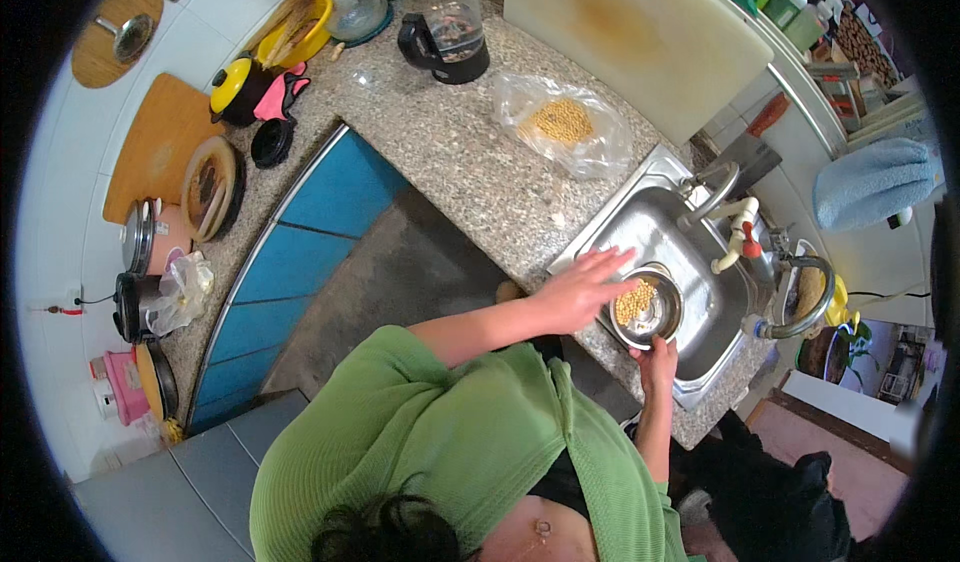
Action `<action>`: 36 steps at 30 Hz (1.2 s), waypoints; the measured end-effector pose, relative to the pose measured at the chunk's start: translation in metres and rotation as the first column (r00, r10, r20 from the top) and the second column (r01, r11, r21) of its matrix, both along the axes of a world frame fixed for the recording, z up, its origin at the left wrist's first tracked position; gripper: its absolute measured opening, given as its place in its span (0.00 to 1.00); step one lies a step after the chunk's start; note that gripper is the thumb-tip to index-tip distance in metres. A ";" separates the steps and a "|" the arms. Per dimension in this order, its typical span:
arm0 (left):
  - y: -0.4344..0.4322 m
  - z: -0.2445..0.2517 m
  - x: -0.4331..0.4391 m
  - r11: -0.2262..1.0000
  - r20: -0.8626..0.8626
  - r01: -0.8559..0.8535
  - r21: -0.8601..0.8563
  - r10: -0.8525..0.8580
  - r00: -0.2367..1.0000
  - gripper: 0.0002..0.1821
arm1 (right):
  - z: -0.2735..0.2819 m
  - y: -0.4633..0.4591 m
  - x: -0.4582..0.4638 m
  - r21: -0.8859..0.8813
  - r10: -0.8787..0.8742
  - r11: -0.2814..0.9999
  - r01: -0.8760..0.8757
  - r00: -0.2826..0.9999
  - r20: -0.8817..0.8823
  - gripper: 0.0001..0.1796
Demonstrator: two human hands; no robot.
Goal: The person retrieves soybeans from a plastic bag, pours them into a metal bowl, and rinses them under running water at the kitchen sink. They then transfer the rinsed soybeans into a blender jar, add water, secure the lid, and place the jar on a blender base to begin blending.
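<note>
A round metal bowl with yellow soybeans inside is held at the sink's near edge. My right hand grips its near rim, thumb on top. My left hand reaches in from the left with fingers apart, its fingertips over the bowl's left rim; I see nothing held in it. Under and beyond the bowl lies the stainless steel sink. On the granite counter a clear plastic bag lies spread, with more soybeans heaped on it.
A curved faucet and a red-handled valve overhang the sink. A blender jug stands beyond the bag, near a leaning white cutting board. A cleaver hangs behind the faucet. Pots and lids line the left counter.
</note>
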State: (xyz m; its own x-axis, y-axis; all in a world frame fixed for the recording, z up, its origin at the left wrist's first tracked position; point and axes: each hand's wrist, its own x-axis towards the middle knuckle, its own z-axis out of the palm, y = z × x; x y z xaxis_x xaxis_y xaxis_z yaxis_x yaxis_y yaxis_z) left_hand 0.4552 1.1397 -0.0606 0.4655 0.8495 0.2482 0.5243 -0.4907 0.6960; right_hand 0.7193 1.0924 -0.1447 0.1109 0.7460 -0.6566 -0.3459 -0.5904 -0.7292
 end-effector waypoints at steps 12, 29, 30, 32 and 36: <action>0.063 0.036 -0.185 0.812 0.317 -0.582 0.049 0.539 0.780 0.23 | 0.121 0.139 -0.170 0.309 0.431 0.861 -0.404 0.902 -0.022 0.22; 0.184 0.064 -0.395 0.842 0.516 -0.535 -0.066 0.488 0.704 0.14 | 0.236 0.387 -0.484 0.263 -0.031 0.495 -0.828 0.285 0.958 0.33; 0.186 0.067 -0.398 0.844 0.533 -0.527 -0.100 0.492 0.688 0.14 | 0.229 0.387 -0.489 0.252 -0.193 0.411 -0.876 0.186 0.963 0.35; 0.190 0.064 -0.406 0.839 0.487 -0.539 -0.072 0.501 0.715 0.14 | 0.222 0.386 -0.495 0.174 -0.311 0.359 -0.917 0.058 0.949 0.37; 0.195 0.061 -0.416 0.822 0.488 -0.562 -0.091 0.529 0.694 0.14 | 0.213 0.385 -0.501 0.120 -0.377 0.293 -0.949 0.000 0.926 0.40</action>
